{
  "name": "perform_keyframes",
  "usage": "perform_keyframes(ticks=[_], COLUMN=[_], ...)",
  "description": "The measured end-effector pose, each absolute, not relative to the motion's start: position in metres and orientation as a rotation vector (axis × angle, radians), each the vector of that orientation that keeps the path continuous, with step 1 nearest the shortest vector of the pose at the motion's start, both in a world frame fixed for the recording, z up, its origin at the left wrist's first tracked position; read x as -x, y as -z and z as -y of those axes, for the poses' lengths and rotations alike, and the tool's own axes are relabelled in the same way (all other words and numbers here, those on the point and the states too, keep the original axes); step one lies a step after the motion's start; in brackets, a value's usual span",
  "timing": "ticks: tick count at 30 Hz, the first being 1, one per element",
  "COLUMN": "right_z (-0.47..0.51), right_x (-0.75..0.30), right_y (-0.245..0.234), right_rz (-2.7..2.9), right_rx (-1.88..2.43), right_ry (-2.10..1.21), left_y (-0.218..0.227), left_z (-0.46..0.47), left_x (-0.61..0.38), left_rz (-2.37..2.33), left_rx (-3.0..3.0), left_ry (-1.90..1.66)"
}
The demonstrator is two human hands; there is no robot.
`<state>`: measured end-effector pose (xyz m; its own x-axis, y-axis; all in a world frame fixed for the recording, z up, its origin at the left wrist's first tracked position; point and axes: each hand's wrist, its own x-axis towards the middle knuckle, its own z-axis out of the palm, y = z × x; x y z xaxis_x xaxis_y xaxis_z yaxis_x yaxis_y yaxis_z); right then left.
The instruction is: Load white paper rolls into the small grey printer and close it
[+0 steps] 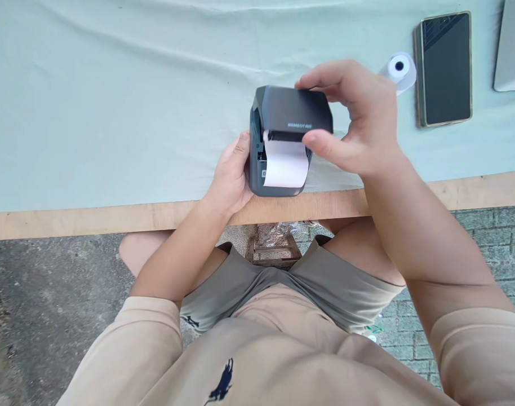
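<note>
A dark grey handheld label printer (pixel 256 169) is held just above the table's near edge. Its lid (pixel 292 107) stands partly raised, and a strip of white label paper (pixel 286 166) curves out from under it over the front. My left hand (pixel 232 172) wraps the printer's left side, thumb along the edge, the other fingers hidden beneath. My right hand (pixel 354 115) grips the lid between the thumb at its front right corner and the fingers at its back edge.
A pale green cloth (pixel 114 113) covers the table, with a bare wooden edge (pixel 92 221) in front. To the right are a white paper roll (pixel 403 70), a dark phone (pixel 447 67) on a box-like base, and a light grey object (pixel 511 51), cut off by the frame.
</note>
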<state>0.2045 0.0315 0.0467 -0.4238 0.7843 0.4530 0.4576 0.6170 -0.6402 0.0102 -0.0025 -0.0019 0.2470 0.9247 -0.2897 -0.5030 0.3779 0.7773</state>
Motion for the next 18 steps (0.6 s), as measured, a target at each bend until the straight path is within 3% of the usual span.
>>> perform_keyframes(ticks=[11, 18], right_z=[-0.043, -0.055], right_x=[-0.190, -0.197], right_y=[-0.060, -0.070], right_rz=[1.786, 1.784], right_rx=[1.221, 1.421], right_ry=[-0.369, -0.493], left_y=[0.001, 0.004], left_z=[0.005, 0.004], left_x=[-0.010, -0.010], left_rz=[-0.819, -0.859], left_rx=[-0.606, -0.554], left_ry=[-1.029, -1.047])
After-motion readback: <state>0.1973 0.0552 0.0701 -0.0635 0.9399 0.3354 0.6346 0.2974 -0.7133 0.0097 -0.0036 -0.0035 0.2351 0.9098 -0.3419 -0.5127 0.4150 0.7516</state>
